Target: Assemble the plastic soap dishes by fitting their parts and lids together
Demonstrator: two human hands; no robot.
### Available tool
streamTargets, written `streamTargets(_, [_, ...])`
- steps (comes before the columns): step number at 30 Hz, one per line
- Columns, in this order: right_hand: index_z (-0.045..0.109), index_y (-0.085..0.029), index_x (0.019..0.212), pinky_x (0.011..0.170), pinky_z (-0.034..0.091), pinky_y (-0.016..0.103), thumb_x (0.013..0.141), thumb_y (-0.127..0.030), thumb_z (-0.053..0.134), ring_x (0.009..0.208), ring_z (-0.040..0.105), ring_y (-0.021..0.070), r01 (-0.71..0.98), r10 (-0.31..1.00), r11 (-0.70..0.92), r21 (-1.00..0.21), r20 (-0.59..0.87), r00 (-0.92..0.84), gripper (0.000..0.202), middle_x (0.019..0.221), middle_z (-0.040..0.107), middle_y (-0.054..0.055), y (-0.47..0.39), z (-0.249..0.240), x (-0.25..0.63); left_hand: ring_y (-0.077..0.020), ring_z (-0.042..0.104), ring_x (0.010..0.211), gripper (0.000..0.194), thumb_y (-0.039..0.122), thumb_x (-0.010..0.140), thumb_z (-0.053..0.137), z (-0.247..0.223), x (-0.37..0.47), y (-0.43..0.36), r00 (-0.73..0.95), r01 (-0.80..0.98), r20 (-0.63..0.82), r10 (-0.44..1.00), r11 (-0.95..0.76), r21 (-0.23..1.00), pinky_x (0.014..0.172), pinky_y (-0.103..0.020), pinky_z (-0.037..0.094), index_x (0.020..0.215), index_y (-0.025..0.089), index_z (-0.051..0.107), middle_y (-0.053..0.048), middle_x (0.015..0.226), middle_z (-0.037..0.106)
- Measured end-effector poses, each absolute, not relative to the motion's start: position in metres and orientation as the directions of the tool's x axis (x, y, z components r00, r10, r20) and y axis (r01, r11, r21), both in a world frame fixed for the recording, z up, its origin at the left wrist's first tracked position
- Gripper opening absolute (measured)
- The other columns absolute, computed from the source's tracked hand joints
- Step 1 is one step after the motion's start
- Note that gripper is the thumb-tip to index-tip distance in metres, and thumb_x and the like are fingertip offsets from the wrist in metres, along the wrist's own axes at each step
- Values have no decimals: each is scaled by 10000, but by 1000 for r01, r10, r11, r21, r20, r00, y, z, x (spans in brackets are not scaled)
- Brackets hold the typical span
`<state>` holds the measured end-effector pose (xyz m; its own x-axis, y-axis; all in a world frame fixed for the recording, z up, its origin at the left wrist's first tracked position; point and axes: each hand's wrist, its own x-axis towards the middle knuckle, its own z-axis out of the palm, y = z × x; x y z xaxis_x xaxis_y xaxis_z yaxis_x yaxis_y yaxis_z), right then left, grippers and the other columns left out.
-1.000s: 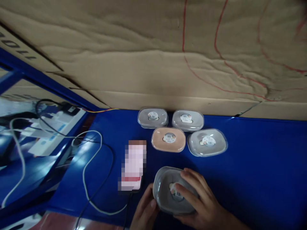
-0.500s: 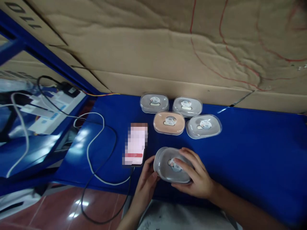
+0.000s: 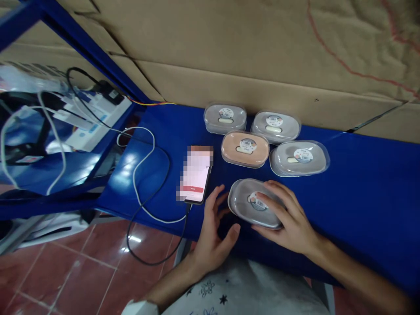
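Head camera: my right hand (image 3: 290, 218) grasps a gray oval container (image 3: 241, 202), on my side of the peach container (image 3: 245, 149); my left hand (image 3: 213, 238) spreads loose, nearer me than the peach container. Left of that landmark lies a smartphone (image 3: 196, 175).

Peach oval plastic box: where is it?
In the head view, the peach box sits right of centre, between the lit rectangular phone and rightmost grey oval box.
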<state>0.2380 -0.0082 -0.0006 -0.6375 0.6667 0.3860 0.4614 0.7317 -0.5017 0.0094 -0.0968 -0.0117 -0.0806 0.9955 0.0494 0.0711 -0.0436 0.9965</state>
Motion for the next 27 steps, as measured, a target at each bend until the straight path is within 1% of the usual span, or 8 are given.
streamTargets(3, [376, -287, 1654, 1119, 530, 629, 926, -373, 800, 1442, 500, 410, 454, 629, 764, -459, 370, -684, 847, 1545, 531, 163, -5, -2, 242, -392, 195, 1636, 959, 200, 943, 729, -13, 11, -96, 26, 482, 297, 955, -272, 833, 1275, -629, 319, 1708, 293, 157, -182, 1761, 156])
streamTargets(5, [376, -295, 1652, 1144, 509, 637, 932, -378, 797, 1467, 475, 411, 442, 615, 774, -454, 371, -696, 838, 1561, 514, 159, -8, -6, 241, -395, 164, 1648, 987, 225, 936, 750, -14, 12, -96, 107, 576, 336, 936, -334, 746, 1288, -632, 298, 1712, 257, 140, -200, 1771, 105])
streamTargets(10, [356, -327, 1651, 1175, 477, 661, 953, -381, 773, 1544, 387, 415, 414, 585, 792, -448, 364, -725, 815, 1644, 407, 153, -20, -12, 235, -467, 77, 1653, 911, 260, 954, 737, -18, 12, -100, 192, 678, 352, 916, -383, 627, 1273, -723, 244, 1699, 277, 213, -190, 1793, 43])
streamTargets(15, [302, -237, 1677, 1245, 358, 701, 909, -564, 769, 1588, 318, 433, 320, 475, 851, -417, 347, -809, 957, 1718, 320, 180, -13, -1, 249, -460, 178, 1636, 804, 149, 955, 671, -21, 11, -102, 223, 744, 395, 891, -417, 522, 1257, -744, 236, 1659, 327, 324, -165, 1785, 157])
streamTargets(18, [257, -271, 1693, 1244, 348, 694, 978, -543, 684, 1584, 342, 424, 433, 544, 833, -344, 368, -754, 876, 1722, 352, 163, 8, 10, 277, -440, 223, 1629, 753, 109, 965, 631, -22, 13, -101, 213, 779, 393, 894, -399, 484, 1257, -719, 259, 1640, 308, 361, -178, 1761, 242])
streamTargets(22, [257, -274, 1688, 1236, 290, 731, 1032, -409, 630, 1601, 300, 454, 665, 649, 736, -127, 410, -641, 766, 1733, 339, 178, 44, 13, 313, -435, 256, 1621, 698, 140, 971, 635, -22, 17, -100, 198, 815, 434, 879, -394, 425, 1266, -700, 241, 1615, 289, 408, -188, 1728, 325])
streamTargets(25, [252, -237, 1687, 1235, 244, 751, 1044, -414, 610, 1614, 258, 465, 700, 656, 712, -46, 400, -640, 757, 1728, 342, 202, 60, 4, 322, -434, 265, 1620, 643, 141, 968, 634, -22, 18, -100, 191, 834, 450, 872, -386, 394, 1279, -680, 223, 1580, 245, 465, -209, 1706, 355])
streamTargets(27, [282, -234, 1676, 1233, 249, 737, 1050, -413, 602, 1591, 321, 452, 685, 640, 728, -24, 382, -667, 725, 1685, 417, 201, 62, -2, 323, -437, 274, 1617, 615, 140, 969, 631, -21, 19, -99, 195, 842, 457, 868, -387, 377, 1281, -673, 221, 1563, 215, 490, -227, 1692, 372])
